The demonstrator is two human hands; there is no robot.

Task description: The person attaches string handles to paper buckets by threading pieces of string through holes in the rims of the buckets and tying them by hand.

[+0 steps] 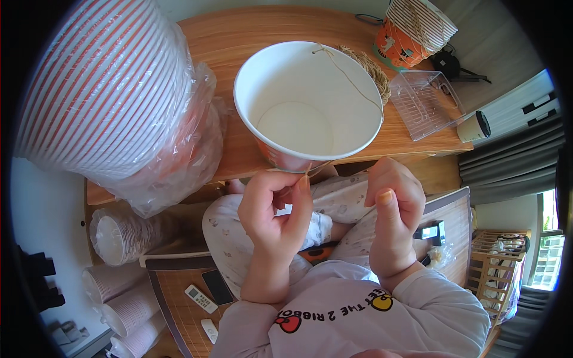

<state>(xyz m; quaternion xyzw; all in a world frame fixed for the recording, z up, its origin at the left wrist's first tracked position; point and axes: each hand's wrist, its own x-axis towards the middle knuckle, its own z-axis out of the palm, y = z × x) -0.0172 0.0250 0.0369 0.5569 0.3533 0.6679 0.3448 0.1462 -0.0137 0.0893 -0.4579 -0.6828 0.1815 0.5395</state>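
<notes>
Handling the Cord [327,51] at the Bucket's Near Rim

Position: the open white bucket [286,89] stands upright on the wooden table [250,30], close to its front edge. Cord crosses the far rim and hangs along the inner right wall.

Left hand [274,209]: nearly closed, thumb and forefinger pinching a strand just below the near rim. Right hand [395,209]: curled, thumb against forefinger—whether it has hold of a strand cannot be told.

Technique: keep the left pinch near the strand's end and the tension light. Steady the bucket before any pull; a sharp tug could tip it toward the lap.

Clearance: the wrapped stack [107,89] crowds the left side, so favour movement to the right—bare wood shows before the clear tray [418,113]. The twine coil [371,74] sits behind the right rim; avoid snagging it.
</notes>
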